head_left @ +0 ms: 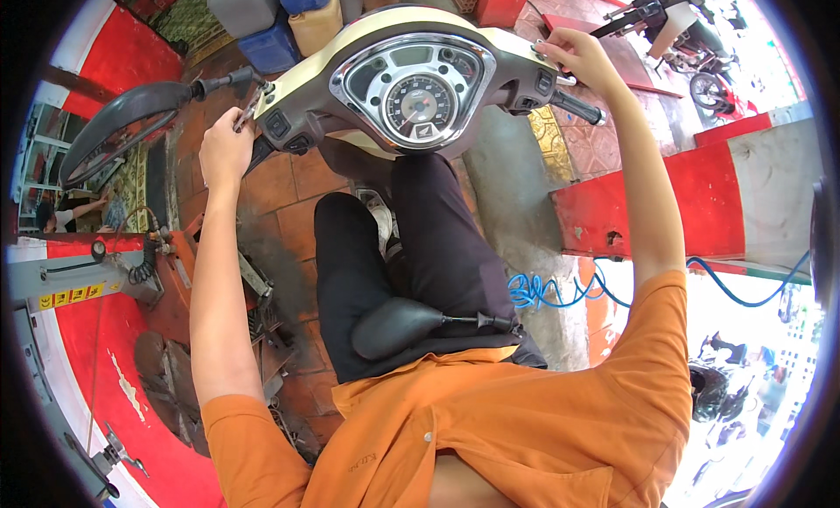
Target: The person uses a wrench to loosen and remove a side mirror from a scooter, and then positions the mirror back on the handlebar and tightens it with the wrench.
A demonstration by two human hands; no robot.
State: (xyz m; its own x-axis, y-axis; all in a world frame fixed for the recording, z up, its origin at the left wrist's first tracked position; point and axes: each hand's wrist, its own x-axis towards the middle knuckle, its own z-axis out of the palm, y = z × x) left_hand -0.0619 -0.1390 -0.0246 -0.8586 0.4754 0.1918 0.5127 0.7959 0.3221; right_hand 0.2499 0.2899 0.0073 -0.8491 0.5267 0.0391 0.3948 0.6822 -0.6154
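Observation:
A cream and brown scooter handlebar with a round speedometer (418, 104) spans the top. My left hand (226, 151) is closed on a small metal tool, perhaps a wrench, at the left mirror mount (267, 95), beside the left grip. A black mirror (127, 123) extends left on its stem from there. My right hand (582, 57) has its fingers pinched at the right mirror mount (541, 55), above the right grip (577, 105); what they hold is too small to name. A loose black mirror with stem (394, 329) lies across my lap.
Plastic jugs (271, 46) stand beyond the handlebar. A grey and orange machine (175, 272) is at left, with a person (74, 212) behind it. A red-white block (656, 202) and blue coiled hose (551, 291) are at right, with parked motorbikes (691, 53) farther out.

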